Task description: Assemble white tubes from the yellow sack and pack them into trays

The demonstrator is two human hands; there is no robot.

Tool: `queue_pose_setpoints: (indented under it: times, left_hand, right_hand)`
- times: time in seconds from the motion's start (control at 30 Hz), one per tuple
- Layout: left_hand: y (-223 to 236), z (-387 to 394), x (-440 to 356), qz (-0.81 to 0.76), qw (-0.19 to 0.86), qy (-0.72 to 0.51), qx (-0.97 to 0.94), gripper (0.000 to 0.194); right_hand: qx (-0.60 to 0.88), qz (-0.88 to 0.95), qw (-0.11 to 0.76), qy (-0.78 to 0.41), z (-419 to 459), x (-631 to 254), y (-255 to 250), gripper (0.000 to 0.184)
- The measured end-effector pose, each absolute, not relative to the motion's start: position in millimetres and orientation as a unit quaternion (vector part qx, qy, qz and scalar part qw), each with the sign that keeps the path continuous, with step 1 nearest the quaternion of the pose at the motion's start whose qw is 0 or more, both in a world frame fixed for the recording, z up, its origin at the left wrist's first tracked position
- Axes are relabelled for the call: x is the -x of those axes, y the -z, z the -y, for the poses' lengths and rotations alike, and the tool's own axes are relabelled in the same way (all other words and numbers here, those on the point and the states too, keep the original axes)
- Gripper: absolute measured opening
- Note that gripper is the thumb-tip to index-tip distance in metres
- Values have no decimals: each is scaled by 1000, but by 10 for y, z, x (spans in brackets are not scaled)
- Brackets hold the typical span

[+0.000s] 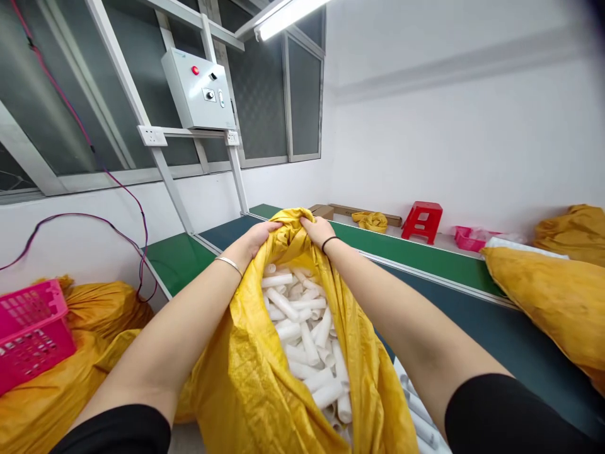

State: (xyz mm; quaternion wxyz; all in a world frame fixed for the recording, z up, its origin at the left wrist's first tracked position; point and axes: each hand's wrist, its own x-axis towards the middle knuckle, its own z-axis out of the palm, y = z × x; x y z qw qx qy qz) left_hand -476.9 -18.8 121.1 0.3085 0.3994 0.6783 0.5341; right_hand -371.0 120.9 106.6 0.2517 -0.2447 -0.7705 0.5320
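Note:
A big yellow woven sack (246, 378) stands open between my arms, filled with several white plastic tubes (302, 334). My left hand (258, 236) is closed on the far rim of the sack at its left side. My right hand (317, 231) grips the same far rim just to the right. Both arms reach forward over the sack's mouth. A silver bangle circles my left wrist and a black band my right.
A dark green conveyor belt (496, 328) runs behind the sack. Another full yellow sack (548, 302) lies on it at right. A pink basket (31, 328) rests on yellow sacks at left. A red stool (422, 221) and a control box (198, 88) sit farther back.

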Motion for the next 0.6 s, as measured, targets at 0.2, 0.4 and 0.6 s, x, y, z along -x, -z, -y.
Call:
queue_pose_setpoints:
  times: [0.2, 0.4, 0.6]
  left_hand:
    - [-1297, 171, 4848, -635, 391, -548, -379, 36]
    - [-1380, 162, 4674, -706, 337, -490, -385, 40]
    - [-1321, 210, 4203, -810, -10, -323, -488, 112]
  right_hand:
    - [105, 863, 304, -391, -896, 3612, -849, 101]
    - [191, 803, 269, -497, -1157, 3819, -776, 24]
    - [196, 681, 186, -680, -1349, 3869, -762, 28]
